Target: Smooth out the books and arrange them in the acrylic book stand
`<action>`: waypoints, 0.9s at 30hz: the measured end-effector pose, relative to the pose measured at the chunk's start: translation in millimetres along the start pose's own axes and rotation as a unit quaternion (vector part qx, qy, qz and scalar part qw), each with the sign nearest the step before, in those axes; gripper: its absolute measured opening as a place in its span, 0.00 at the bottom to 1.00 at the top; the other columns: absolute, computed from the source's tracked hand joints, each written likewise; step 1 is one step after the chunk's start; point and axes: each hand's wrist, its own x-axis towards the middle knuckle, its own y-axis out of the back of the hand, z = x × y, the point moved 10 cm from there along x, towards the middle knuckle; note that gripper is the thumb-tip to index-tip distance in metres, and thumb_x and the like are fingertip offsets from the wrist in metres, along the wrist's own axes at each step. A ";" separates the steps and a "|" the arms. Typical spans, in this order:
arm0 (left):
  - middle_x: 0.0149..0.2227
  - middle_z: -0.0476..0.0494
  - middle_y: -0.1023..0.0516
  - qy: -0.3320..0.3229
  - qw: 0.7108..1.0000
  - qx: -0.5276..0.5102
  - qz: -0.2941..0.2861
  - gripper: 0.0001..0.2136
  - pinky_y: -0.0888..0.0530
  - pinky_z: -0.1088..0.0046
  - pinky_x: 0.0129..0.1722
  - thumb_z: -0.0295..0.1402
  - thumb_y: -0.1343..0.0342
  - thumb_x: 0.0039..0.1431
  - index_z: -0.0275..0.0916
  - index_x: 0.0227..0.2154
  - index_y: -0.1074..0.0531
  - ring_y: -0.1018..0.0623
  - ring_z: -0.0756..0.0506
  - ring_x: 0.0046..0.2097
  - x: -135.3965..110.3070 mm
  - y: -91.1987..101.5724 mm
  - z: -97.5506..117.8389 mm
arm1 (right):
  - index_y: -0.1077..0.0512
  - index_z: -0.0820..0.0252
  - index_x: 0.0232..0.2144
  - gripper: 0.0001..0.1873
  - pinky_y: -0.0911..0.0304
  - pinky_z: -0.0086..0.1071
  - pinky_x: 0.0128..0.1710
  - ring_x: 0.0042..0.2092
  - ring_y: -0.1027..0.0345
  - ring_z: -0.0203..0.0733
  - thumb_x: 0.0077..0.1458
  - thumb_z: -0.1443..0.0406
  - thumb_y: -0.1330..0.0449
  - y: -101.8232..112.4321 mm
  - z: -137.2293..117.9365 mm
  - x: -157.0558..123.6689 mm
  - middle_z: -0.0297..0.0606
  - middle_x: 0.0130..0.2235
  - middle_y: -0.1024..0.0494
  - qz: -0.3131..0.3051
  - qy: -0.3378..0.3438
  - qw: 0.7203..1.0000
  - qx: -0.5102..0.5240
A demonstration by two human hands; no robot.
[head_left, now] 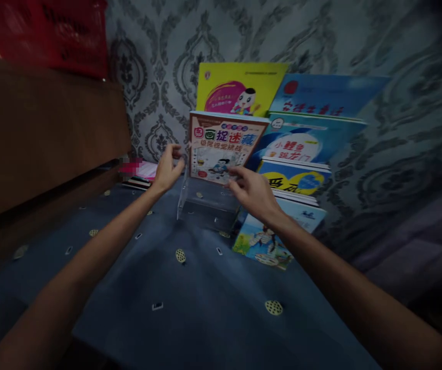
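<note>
A brown-bordered picture book with colourful Chinese characters leans upright in a clear acrylic stand. Beside the book's left edge is my left hand, its fingers curved and apart with nothing in them. My right hand is in front of the book's lower right corner, fingers bent and spread; whether the fingertips touch the cover I cannot tell. Behind the brown book rises a yellow book. To the right, stepped one before another, stand a blue book, a teal book, a yellow-and-blue book and a light blue book.
Dark blue patterned cloth covers the surface below. At the left is a brown wooden panel with a red basket above it. A few flat items, one pink, lie near the patterned wall.
</note>
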 end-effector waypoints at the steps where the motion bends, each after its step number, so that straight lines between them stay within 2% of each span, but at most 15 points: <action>1: 0.49 0.39 0.23 0.016 0.999 0.032 -0.014 0.19 0.26 0.63 0.50 0.29 0.49 0.61 0.41 0.55 0.37 0.23 0.41 0.51 -12.8 0.5 -12.6 | 0.25 0.64 0.55 0.23 0.24 0.47 0.47 0.45 0.19 0.53 0.60 0.66 0.44 -6.2 -2.6 -10.6 0.50 0.52 0.18 -0.008 0.005 1.000 0.017; 3: 0.51 0.38 0.24 0.061 0.987 0.137 -0.062 0.18 0.28 0.61 0.56 0.28 0.49 0.60 0.41 0.54 0.35 0.24 0.41 0.54 -37.1 0.2 -44.8 | 0.25 0.61 0.55 0.22 0.24 0.44 0.46 0.42 0.19 0.51 0.61 0.65 0.45 -27.0 -8.9 -37.3 0.48 0.50 0.17 -0.049 0.008 0.997 0.051; 6: 0.55 0.30 0.27 0.124 0.968 0.207 -0.071 0.17 0.34 0.52 0.62 0.27 0.48 0.58 0.38 0.50 0.32 0.29 0.34 0.61 -56.4 17.0 -96.5 | 0.22 0.58 0.53 0.20 0.26 0.41 0.46 0.40 0.19 0.48 0.63 0.65 0.46 -77.5 -25.1 -88.8 0.43 0.43 0.14 -0.169 0.021 0.981 0.095; 7: 0.57 0.26 0.29 0.146 0.961 0.226 -0.069 0.17 0.35 0.48 0.63 0.28 0.48 0.58 0.37 0.51 0.32 0.32 0.31 0.63 -57.6 23.9 -114.0 | 0.21 0.58 0.52 0.19 0.26 0.40 0.46 0.40 0.19 0.47 0.64 0.66 0.47 -95.3 -30.2 -107.0 0.43 0.42 0.14 -0.207 0.022 0.972 0.111; 9: 0.60 0.19 0.32 0.188 0.944 0.260 -0.077 0.20 0.37 0.41 0.62 0.32 0.45 0.58 0.34 0.54 0.33 0.36 0.25 0.65 -55.0 33.8 -146.4 | 0.20 0.57 0.50 0.19 0.27 0.40 0.47 0.42 0.19 0.48 0.65 0.65 0.48 -124.1 -35.0 -137.9 0.43 0.42 0.14 -0.244 0.008 0.959 0.143; 12: 0.65 0.15 0.36 0.214 0.923 0.297 -0.116 0.27 0.41 0.35 0.63 0.39 0.41 0.58 0.33 0.58 0.36 0.42 0.21 0.69 -46.2 32.5 -180.5 | 0.20 0.56 0.51 0.20 0.26 0.41 0.46 0.41 0.19 0.48 0.67 0.63 0.49 -154.5 -29.7 -168.9 0.43 0.41 0.14 -0.243 -0.038 0.949 0.196; 14: 0.68 0.18 0.39 0.211 0.914 0.314 -0.147 0.30 0.44 0.36 0.65 0.43 0.39 0.59 0.35 0.61 0.37 0.45 0.23 0.72 -41.6 22.1 -192.9 | 0.19 0.56 0.49 0.19 0.26 0.44 0.48 0.45 0.20 0.50 0.66 0.63 0.49 -162.5 -21.6 -178.1 0.44 0.43 0.14 -0.209 -0.062 0.952 0.214; 17: 0.70 0.23 0.40 0.197 0.901 0.338 -0.187 0.32 0.47 0.37 0.67 0.45 0.39 0.59 0.38 0.63 0.37 0.47 0.26 0.73 -38.9 1.6 -201.2 | 0.20 0.56 0.48 0.19 0.26 0.41 0.46 0.44 0.20 0.48 0.66 0.61 0.48 -171.0 -10.9 -184.6 0.44 0.44 0.15 -0.200 -0.098 0.941 0.255; 20: 0.67 0.25 0.34 0.186 0.888 0.360 -0.217 0.28 0.45 0.38 0.67 0.45 0.43 0.62 0.39 0.62 0.35 0.40 0.28 0.71 -38.5 -12.8 -202.7 | 0.19 0.56 0.47 0.17 0.27 0.37 0.43 0.42 0.20 0.46 0.66 0.62 0.47 -173.2 -7.7 -184.9 0.41 0.42 0.15 -0.212 -0.110 0.935 0.262; 27: 0.58 0.26 0.24 0.173 0.861 0.407 -0.252 0.22 0.41 0.36 0.63 0.44 0.48 0.64 0.37 0.55 0.26 0.28 0.28 0.61 -34.6 -13.1 -196.6 | 0.20 0.58 0.47 0.16 0.29 0.34 0.43 0.42 0.20 0.44 0.66 0.64 0.47 -173.2 -9.8 -184.6 0.42 0.42 0.15 -0.211 -0.093 0.938 0.260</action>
